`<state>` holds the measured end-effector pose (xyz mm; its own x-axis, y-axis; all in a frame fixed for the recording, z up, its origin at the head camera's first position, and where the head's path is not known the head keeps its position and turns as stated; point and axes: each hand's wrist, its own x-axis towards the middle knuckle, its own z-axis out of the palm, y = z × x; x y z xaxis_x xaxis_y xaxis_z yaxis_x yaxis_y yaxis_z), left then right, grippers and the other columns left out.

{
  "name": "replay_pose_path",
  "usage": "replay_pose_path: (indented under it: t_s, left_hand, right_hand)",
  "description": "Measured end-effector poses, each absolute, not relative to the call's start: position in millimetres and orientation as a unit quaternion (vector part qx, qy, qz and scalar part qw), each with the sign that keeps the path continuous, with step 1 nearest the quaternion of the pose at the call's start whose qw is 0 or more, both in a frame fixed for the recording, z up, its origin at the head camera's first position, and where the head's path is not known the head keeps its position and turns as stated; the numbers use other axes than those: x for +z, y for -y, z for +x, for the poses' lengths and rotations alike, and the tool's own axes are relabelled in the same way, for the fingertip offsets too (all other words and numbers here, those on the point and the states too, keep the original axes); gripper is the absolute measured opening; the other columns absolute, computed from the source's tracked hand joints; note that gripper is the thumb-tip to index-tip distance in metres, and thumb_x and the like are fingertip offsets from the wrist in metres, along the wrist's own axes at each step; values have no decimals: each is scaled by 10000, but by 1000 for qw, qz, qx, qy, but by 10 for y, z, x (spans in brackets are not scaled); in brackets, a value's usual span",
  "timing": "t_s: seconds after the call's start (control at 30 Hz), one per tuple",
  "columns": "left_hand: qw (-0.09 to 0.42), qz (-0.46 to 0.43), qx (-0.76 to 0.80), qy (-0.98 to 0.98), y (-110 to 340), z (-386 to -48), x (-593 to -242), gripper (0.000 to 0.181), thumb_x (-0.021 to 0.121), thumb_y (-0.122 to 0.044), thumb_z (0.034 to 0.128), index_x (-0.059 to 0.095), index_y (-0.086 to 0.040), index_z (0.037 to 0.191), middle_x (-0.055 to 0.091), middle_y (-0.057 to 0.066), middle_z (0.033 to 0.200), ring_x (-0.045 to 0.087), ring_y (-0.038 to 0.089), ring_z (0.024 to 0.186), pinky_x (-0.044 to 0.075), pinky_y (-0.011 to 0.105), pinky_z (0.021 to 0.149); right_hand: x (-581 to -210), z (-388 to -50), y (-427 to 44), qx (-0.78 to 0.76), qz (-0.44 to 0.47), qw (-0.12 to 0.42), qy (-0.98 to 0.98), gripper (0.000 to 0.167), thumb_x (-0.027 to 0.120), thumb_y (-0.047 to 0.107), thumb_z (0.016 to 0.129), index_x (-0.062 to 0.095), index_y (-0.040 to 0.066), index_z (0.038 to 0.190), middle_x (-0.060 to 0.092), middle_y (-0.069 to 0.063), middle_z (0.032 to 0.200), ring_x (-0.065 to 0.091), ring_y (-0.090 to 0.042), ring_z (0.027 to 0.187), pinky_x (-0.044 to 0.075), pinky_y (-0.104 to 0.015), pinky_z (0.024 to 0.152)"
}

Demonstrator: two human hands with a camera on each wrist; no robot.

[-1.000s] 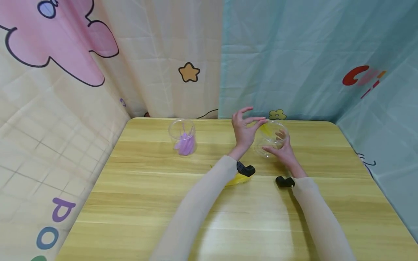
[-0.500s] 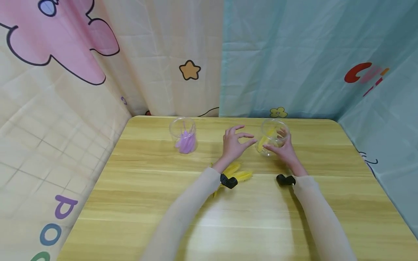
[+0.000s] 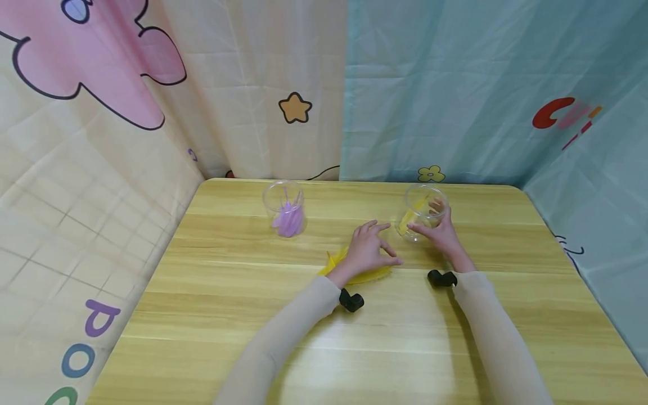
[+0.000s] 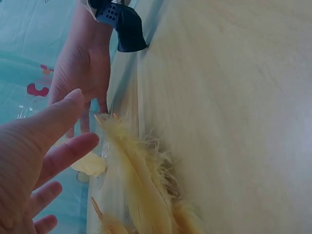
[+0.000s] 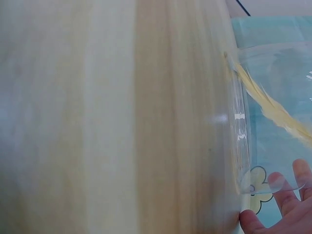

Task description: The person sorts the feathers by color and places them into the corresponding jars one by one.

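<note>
Bright light lays pale glare on the near worktop point(image 3: 385, 360) and soft shadows beside the sleeves point(image 3: 498, 332), while both wrist views look hazy.

Behind the wooden table point(image 3: 202, 326) I see a cream cloth point(image 3: 243, 67) beside a blue-green cloth point(image 3: 430, 84). The cream one has an orange star point(image 3: 295, 108), and on my left a big pink shape point(image 3: 106, 67) and a purple letter point(image 3: 103, 307). The blue-green one has a yellow flower point(image 3: 431, 174) down low and a red curl point(image 3: 544, 115).
</note>
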<state>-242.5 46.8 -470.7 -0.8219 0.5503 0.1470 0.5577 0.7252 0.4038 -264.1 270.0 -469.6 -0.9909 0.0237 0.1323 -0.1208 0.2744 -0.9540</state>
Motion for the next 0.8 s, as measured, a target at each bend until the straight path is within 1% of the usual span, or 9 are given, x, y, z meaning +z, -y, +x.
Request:
replay_pose_path:
  t_s: [0.13,0.3,0.53,0.7,0.8]
  left_hand:
    - [2,-306,-197,931,-482,-2390,-4708,247,706,-612,739,760,-372,755,377,-56,1469,192,233,1385,185,444,1088]
    - [1,-307,-179,935,-501,-2368,-4714,211,733,-573,740,755,-365,712,405,-50,1453,227,235,1373,211,438,1080]
    - [9,-299,-196,934,-489,-2371,-4700,184,746,-514,761,762,-336,716,449,-44,1421,271,226,1355,226,425,1073]
    - [7,-291,-236,927,-464,-2367,-4620,171,749,-475,776,768,-311,733,458,-49,1412,274,213,1352,215,422,1078]
    - [5,-283,-265,922,-460,-2375,-4538,193,740,-473,787,774,-286,754,459,-59,1410,272,206,1354,205,423,1084]
  right_hand:
    - [-4600,-2579,-2659,601,33,58,797,958,767,63,778,80,8,1445,195,-272,1461,198,-440,1310,212,-602,1040]
    - [-4584,-2567,-2650,602,31,56,796,954,770,77,781,86,13,1443,195,-265,1461,198,-434,1313,214,-591,1045]
    - [-4610,-2586,-2663,610,36,58,790,967,781,78,769,91,27,1445,193,-263,1460,191,-444,1312,211,-600,1041]
    - [-4584,-2574,-2651,610,34,58,790,945,766,50,774,97,23,1442,195,-259,1462,188,-438,1316,204,-587,1050]
    - [-4583,-2571,-2650,607,31,55,792,947,765,55,777,92,21,1443,193,-258,1465,188,-438,1317,207,-586,1050]
